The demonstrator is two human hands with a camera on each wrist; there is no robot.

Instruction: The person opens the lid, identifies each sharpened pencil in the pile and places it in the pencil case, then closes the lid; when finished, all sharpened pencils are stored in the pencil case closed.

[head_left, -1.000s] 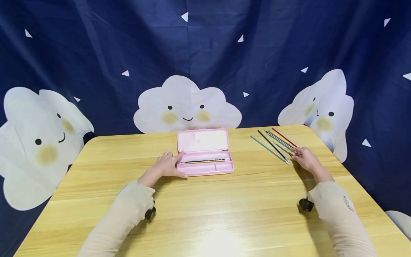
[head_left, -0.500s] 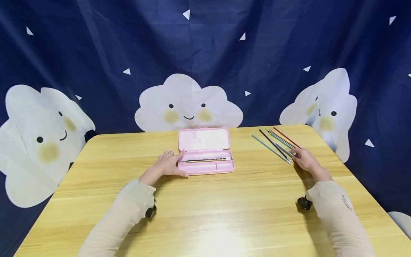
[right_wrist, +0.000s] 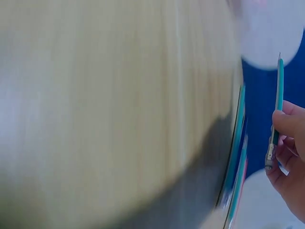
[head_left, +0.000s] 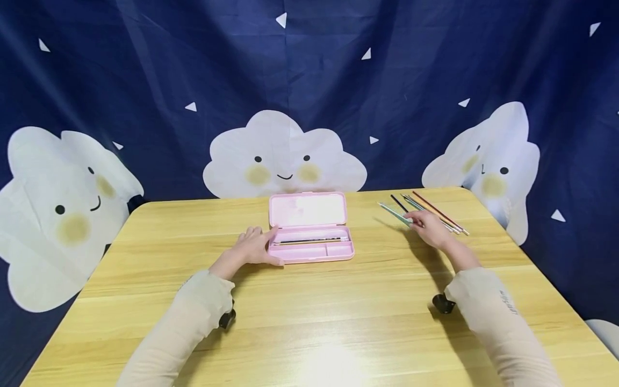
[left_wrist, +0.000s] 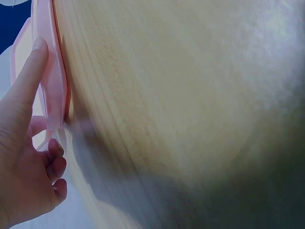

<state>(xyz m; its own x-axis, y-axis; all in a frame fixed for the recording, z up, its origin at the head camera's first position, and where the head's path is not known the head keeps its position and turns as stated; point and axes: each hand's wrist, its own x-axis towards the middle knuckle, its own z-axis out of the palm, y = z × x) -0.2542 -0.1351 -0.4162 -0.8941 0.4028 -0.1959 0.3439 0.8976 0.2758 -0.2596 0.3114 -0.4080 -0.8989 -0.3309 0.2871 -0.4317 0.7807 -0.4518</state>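
A pink pencil case point(head_left: 316, 260) lies on the table with its lid up. Inside its long compartment rests a striped pencil point(head_left: 309, 241). My left hand point(head_left: 250, 247) grips the case's left end, thumb along the front side and index finger at the back; in the left wrist view the other fingers are bent. Over to the right, my right hand point(head_left: 429, 228) pinches a teal pencil point(right_wrist: 280, 88) between thumb and fingers. Its sharpened tip points away from the hand, and the silver eraser end point(right_wrist: 270, 157) sits near the palm. The pencil is raised off the table.
Several pencils lie fanned on the table beyond the right hand, among them a red pencil point(head_left: 437, 210) and a dark blue pencil point(head_left: 398, 203). A dark blue curtain with clouds point(head_left: 285, 161) hangs right behind the wooden table point(head_left: 290, 317).
My right hand has moved left from the pencil pile and now holds a lifted teal pencil. The eraser ends of the remaining pencils have come into view. My left hand stays at the case.
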